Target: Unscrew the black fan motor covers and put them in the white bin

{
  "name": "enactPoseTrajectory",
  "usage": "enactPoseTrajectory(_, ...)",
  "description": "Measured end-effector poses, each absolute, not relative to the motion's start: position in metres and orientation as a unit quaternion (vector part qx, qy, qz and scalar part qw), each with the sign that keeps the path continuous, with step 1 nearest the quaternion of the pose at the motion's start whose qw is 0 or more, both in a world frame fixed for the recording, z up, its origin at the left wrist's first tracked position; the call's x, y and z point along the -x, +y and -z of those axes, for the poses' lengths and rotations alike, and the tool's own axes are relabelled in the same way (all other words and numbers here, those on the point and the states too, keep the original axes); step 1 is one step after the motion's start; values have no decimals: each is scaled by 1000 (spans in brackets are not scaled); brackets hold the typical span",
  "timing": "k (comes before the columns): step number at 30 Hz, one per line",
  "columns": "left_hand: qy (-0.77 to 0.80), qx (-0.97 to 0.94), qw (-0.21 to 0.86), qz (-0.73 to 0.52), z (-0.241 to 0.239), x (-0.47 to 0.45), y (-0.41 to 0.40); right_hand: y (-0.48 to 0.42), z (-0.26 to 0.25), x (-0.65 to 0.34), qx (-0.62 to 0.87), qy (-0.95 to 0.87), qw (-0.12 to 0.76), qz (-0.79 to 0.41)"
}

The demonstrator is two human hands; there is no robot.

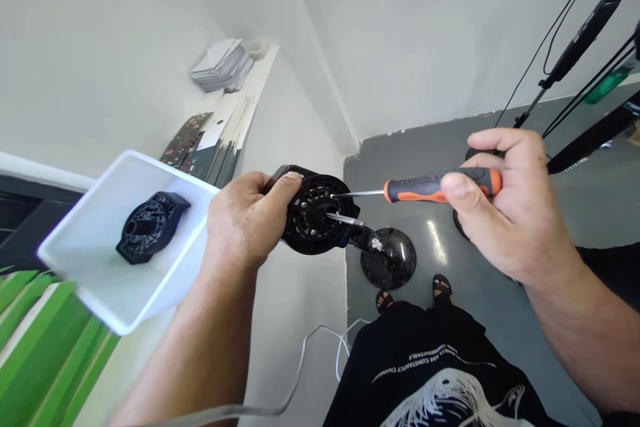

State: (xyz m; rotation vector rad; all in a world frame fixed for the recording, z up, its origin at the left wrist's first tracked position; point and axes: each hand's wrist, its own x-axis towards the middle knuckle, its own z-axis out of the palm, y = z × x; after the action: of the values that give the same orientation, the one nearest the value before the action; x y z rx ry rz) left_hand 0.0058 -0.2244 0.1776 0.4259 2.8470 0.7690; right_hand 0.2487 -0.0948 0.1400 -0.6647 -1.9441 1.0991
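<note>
My left hand (pixel 249 213) grips the edge of a round black fan motor housing (pixel 320 233), its thumb on the slotted front face. A thin metal shaft (pixel 346 219) sticks out from the middle of that face, and a few small screws show around it. My right hand (pixel 510 207) is closed around the grey and orange handle of a screwdriver (pixel 415 189). The screwdriver lies nearly level, its tip at a screw on the upper right of the face. Below the housing, a black stand pole runs down to a round base (pixel 389 258) on the floor.
At left, a white bin (pixel 175 280) holds another black slotted housing (pixel 151 227). Stacked papers (pixel 223 65) and flat boards (pixel 220 140) rest on a white ledge. Green strips (pixel 55 340) lie lower left. A pale cable (pixel 300 373) crosses below. More black poles (pixel 575 47) stand at right.
</note>
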Motion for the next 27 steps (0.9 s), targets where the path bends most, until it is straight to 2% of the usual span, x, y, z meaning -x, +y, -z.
enactPoseTrajectory(2, 953, -140, 82, -254, -178, -6, -224, -98, -141, -249, 265, -761, 384, -451)
enactPoseTrajectory(6, 953, -128, 91, -261, -179, -6, -224, -99, -146, -252, 155, -821, 348, -426)
enactPoseTrajectory(11, 951, -122, 85, -272, -178, -6, -224, -86, -145, -258, 225, -847, 331, -351)
enactPoseTrajectory(16, 950, -107, 84, -280, -179, -9, -221, -88, -143, -258, 123, -856, 324, -384)
enactPoseTrajectory(21, 952, -111, 84, -273, -178, -9, -220, -85, -143, -254, 235, -836, 339, -362)
enactPoseTrajectory(27, 950, -114, 83, -279, -175, -7, -222, -89, -142, -252, 141, -838, 346, -397)
